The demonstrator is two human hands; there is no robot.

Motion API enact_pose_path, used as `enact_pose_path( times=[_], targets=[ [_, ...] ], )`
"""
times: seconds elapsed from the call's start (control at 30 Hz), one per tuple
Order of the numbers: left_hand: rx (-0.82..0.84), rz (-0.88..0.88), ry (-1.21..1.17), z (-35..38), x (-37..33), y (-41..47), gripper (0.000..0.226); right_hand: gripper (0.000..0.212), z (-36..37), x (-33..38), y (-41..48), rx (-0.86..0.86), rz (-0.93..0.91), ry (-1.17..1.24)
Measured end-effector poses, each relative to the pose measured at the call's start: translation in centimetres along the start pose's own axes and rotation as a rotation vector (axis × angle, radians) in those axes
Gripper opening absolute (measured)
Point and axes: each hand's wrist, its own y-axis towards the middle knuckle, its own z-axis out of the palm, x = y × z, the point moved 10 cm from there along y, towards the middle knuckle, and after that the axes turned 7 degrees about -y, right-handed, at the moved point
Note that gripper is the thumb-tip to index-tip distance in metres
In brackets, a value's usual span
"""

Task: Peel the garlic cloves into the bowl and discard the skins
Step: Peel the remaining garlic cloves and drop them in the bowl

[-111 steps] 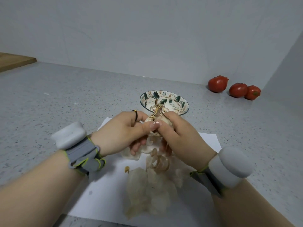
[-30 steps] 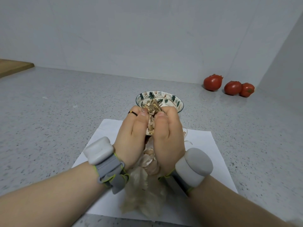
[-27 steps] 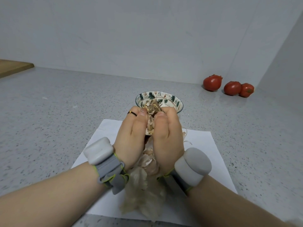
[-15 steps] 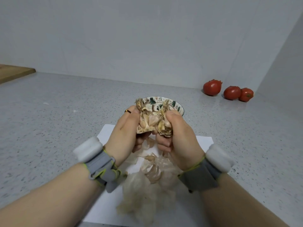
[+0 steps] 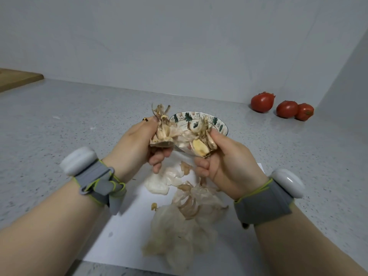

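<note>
A garlic bulb is split into two halves held in the air above the white paper sheet (image 5: 123, 242). My left hand (image 5: 137, 144) grips the left garlic half (image 5: 162, 132), its dry stem pointing up. My right hand (image 5: 229, 164) grips the right garlic half (image 5: 201, 144), where a yellowish clove shows. Thin skin still stretches between the two halves. Just behind my hands stands the patterned bowl (image 5: 219, 124), with a peeled clove (image 5: 195, 125) visible inside. A heap of papery garlic skins (image 5: 185, 216) lies on the sheet below my hands.
Three red tomatoes (image 5: 282, 106) sit at the back right by the wall corner. A wooden board (image 5: 16, 78) lies at the far left edge. The grey speckled counter (image 5: 59, 120) runs to white walls behind and on the right.
My hands, pressed together around the whole bulb a second ago, have pulled apart sideways. The bulb has broken open into two halves, one in each hand.
</note>
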Motion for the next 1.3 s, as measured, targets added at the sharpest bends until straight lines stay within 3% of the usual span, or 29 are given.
enact_pose_path(
  times=[0.33,0.47,0.63,0.8,0.9,1.0,1.17,1.23,1.3],
  targets=[
    [-0.101,0.05,0.011,-3.1,-1.5,0.7,0.044,0.04,-2.2,0.6,-0.2,-0.165,0.01,-0.052],
    [-0.185,0.012,0.367,-4.3,-0.9,0.7,0.041,0.043,-1.6,0.5,-0.3,-0.136,0.016,-0.073],
    [-0.186,0.014,0.738,-4.3,0.1,0.5,0.037,0.009,-1.4,0.8,-0.5,-0.122,-0.022,-0.129],
    [-0.087,0.032,0.716,-3.5,0.3,0.9,0.037,0.006,-1.1,0.8,-0.4,-0.091,-0.053,-0.207],
    [0.023,-0.034,0.804,-3.2,1.7,1.0,0.031,0.009,-0.8,0.6,-0.5,-0.063,-0.053,-0.274],
    [0.068,-0.095,0.725,-3.6,2.5,1.1,0.026,0.014,-0.5,0.7,-0.6,-0.036,-0.085,-0.371],
    [0.009,-0.04,0.55,-4.6,0.6,1.1,0.028,0.027,-0.2,2.0,-1.2,-0.055,-0.195,-0.543],
    [-0.059,0.049,0.527,-4.5,-1.0,1.0,0.042,0.022,-0.4,2.4,-1.3,-0.092,-0.22,-0.564],
    [-0.208,0.218,0.459,-4.5,-3.3,0.1,0.041,0.018,-0.6,2.6,-1.3,-0.134,-0.251,-0.604]
  ],
)
